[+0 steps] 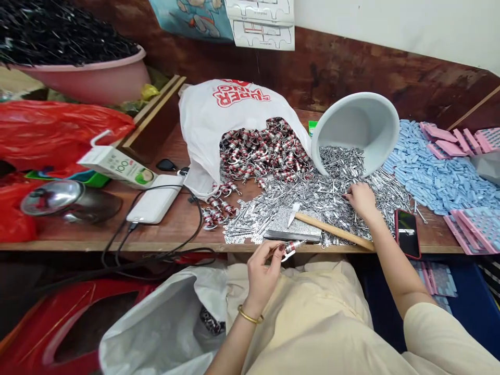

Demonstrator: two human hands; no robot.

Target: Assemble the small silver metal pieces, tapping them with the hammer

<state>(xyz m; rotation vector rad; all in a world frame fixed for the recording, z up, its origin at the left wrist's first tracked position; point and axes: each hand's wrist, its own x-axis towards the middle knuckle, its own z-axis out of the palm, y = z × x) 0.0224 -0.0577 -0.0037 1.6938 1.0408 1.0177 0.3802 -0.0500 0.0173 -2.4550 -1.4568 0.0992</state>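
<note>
My left hand (pixel 265 263) pinches a small red-and-silver metal fitting (pixel 291 249) in front of the table edge, above my lap. My right hand (pixel 361 199) reaches into the pile of small silver metal pieces (pixel 269 203), its fingertips drawn together among them; what they hold, if anything, is hidden. Between the hands, a hammer (pixel 332 229) with a wooden handle rests across a grey metal block (pixel 287 224). More red-and-silver fittings (pixel 265 151) spill from a white plastic bag (pixel 201 125) behind the block.
A grey tub (pixel 385 122) lies tipped, its mouth over the silver pieces. To the right are blue plastic pieces (pixel 433 172), pink packs (pixel 464 229) and a phone (pixel 407 234). On the left stand a power bank (pixel 156 200) with cables, a drink carton (pixel 117 165) and a metal cup (pixel 89 203).
</note>
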